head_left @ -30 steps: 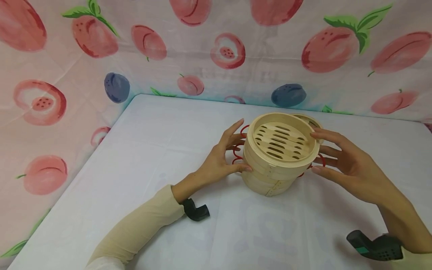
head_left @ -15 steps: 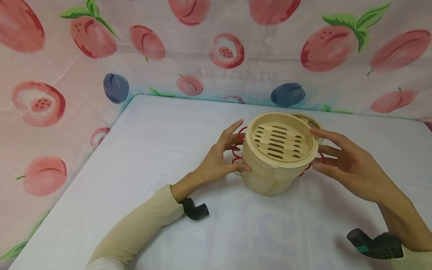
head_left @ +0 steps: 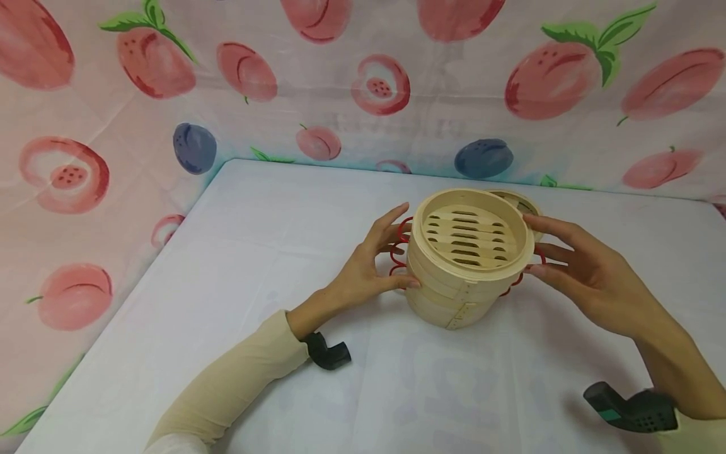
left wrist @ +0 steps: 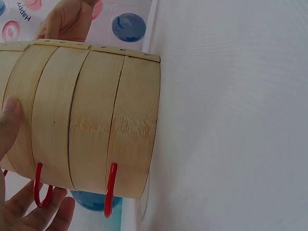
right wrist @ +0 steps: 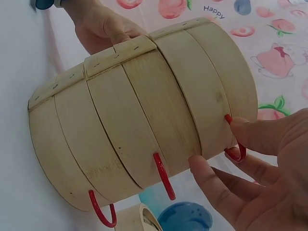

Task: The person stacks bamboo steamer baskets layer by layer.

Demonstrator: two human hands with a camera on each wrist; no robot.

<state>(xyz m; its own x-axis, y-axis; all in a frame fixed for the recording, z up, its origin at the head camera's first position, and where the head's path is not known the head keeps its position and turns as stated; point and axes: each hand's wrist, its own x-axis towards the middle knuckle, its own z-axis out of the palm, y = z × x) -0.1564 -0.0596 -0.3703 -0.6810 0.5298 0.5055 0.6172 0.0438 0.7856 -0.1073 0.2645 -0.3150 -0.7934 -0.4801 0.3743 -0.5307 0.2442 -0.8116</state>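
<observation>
A stack of round bamboo steamer baskets stands on the white table, with red loop handles down its sides. The top basket faces up and shows its slatted floor. My left hand holds the stack's left side, its thumb on the front wall and its other fingers behind the red handles. On the right side, my right hand grips the top basket. In the right wrist view, that hand's thumb lies at the uppermost red handle, with a finger behind the loop.
Another round bamboo piece sits right behind the stack, partly hidden by it. A white cloth covers the table, and a fruit-print sheet hangs along its back and left. Black devices are worn on both wrists.
The top basket has turned a little counterclockwise, seen from above: its front seam moved right and its left handle came nearer. My right hand turned with it; the left stayed put.
</observation>
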